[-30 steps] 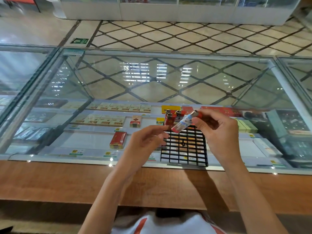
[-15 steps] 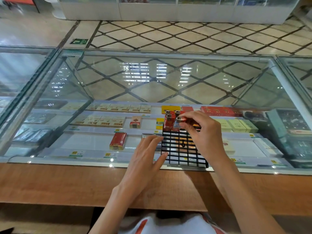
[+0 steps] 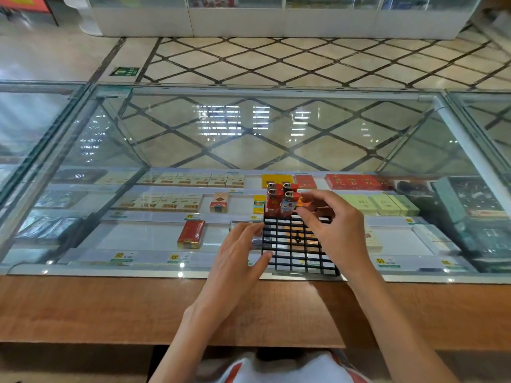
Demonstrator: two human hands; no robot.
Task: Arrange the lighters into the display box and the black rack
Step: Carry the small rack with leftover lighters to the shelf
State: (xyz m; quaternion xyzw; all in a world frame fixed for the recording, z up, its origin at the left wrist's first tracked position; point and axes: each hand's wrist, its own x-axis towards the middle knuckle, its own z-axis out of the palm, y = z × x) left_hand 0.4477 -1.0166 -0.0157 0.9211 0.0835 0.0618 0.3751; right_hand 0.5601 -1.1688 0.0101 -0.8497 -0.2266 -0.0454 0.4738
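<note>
Head view, item one: where is the black rack (image 3: pixel 300 246)? (Checker)

One grid rack, lying flat on the glass counter (image 3: pixel 249 134) at its near edge, just beyond the wooden ledge (image 3: pixel 110 308). (Teller)

Lighters? (Checker)

Four lighters (image 3: pixel 280 201), upright, two by two in the rack's far left corner. Three are red. One pale lighter (image 3: pixel 288 204) stands at the near right of the block. (Teller)

Left hand? (Checker)

Left hand (image 3: pixel 237 261): fingers straight and slightly spread, tips touching the rack's left side, thumb on its left edge. It carries nothing. (Teller)

Right hand? (Checker)

Right hand (image 3: pixel 334 230): above the rack's far right part, fingers loosely curled, gripping nothing. The thumb tip is just beside the pale lighter, with a gap between them. (Teller)

Under the glass? (Checker)

Cigarette packs (image 3: pixel 179 201) in rows, with price tags (image 3: pixel 119 255) along the front. One red pack (image 3: pixel 191 234) lies alone, left of the rack. (Teller)
</note>
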